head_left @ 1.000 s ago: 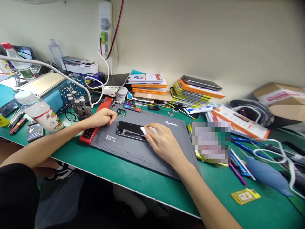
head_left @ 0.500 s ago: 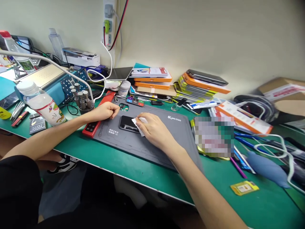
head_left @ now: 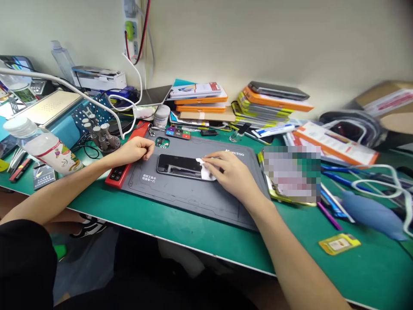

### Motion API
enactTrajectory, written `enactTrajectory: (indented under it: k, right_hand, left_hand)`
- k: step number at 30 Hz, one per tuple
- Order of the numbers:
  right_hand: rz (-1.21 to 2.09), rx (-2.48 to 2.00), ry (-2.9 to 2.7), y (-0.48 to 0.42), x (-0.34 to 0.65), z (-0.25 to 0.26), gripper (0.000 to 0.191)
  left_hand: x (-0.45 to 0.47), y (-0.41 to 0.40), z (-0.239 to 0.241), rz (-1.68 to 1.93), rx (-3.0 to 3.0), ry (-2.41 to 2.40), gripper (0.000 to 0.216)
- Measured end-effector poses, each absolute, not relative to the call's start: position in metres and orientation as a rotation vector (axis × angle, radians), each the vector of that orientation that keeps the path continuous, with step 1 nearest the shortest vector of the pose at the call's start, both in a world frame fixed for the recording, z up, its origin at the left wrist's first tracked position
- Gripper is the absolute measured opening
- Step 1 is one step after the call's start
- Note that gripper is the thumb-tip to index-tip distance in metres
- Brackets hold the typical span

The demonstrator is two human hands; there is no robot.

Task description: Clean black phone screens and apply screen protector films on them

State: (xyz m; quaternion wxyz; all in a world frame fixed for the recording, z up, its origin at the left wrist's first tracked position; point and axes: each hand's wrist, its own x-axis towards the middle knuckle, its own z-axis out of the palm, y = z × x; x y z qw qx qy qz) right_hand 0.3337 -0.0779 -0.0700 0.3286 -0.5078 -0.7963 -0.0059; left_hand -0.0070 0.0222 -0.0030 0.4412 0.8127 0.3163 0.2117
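A smartphone (head_left: 180, 165) with a dark, glossy screen lies flat on a grey work mat (head_left: 193, 200). My right hand (head_left: 226, 170) pinches a crumpled white wipe (head_left: 206, 170) and presses it against the phone's right end, partly covering it. Reflections show across the bare part of the screen. Left of the phone, my left hand (head_left: 141, 149) is curled into a fist near the mat's red side strip (head_left: 116, 174). I see nothing in that fist. Just behind it sits a small green circuit piece (head_left: 162, 143).
At left stand a drink bottle (head_left: 48, 146) and a tool holder (head_left: 105, 140). Stacked boxes (head_left: 200, 103) line the back. To the right are a blue air blower (head_left: 371, 215), a yellow packet (head_left: 338, 244), cables and pens. A white cable (head_left: 84, 90) arches over the left side.
My right hand has slid the wipe rightward to the phone's right end, uncovering more screen. My left hand stays in a fist. The whole view has shifted slightly.
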Motion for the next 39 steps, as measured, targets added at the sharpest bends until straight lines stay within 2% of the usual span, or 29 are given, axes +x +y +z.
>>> enactTrajectory:
  k: [8,12,18,22,26,29,33,39]
  right_hand:
    - [-0.091,-1.557,-1.782,-0.080,0.342,-0.065,0.018]
    - [-0.056,-1.544,-1.668,-0.081,0.339,-0.061,0.022]
    - [-0.172,-1.502,-1.773,-0.081,0.336,-0.061,0.031]
    - [-0.151,-1.383,-1.881,-0.082,0.332,-0.057,0.041]
    - [-0.112,-1.236,-2.079,-0.084,0.332,-0.049,0.024]
    - [-0.119,-1.167,-2.106,-0.085,0.336,-0.044,0.014]
    - [0.038,-1.163,-2.135,-0.087,0.343,-0.044,0.015]
    - [0.157,-1.133,-2.148,-0.092,0.341,-0.046,0.017]
  left_hand:
    - [-0.006,0.027,-0.003,0.535,2.029,0.800,0.017]
    - [-0.003,0.021,0.000,0.581,2.044,0.832,0.016]
    - [0.001,0.013,0.002,0.600,2.534,0.728,0.029]
    - [-0.001,0.014,-0.003,0.558,2.762,0.582,0.029]
    - [-0.004,0.017,-0.007,0.526,2.876,0.530,0.026]
    - [-0.007,0.016,-0.008,0.533,2.894,0.536,0.034]
    - [-0.009,0.012,-0.009,0.543,2.877,0.551,0.053]
    - [-0.010,0.011,-0.011,0.489,2.889,0.571,0.039]
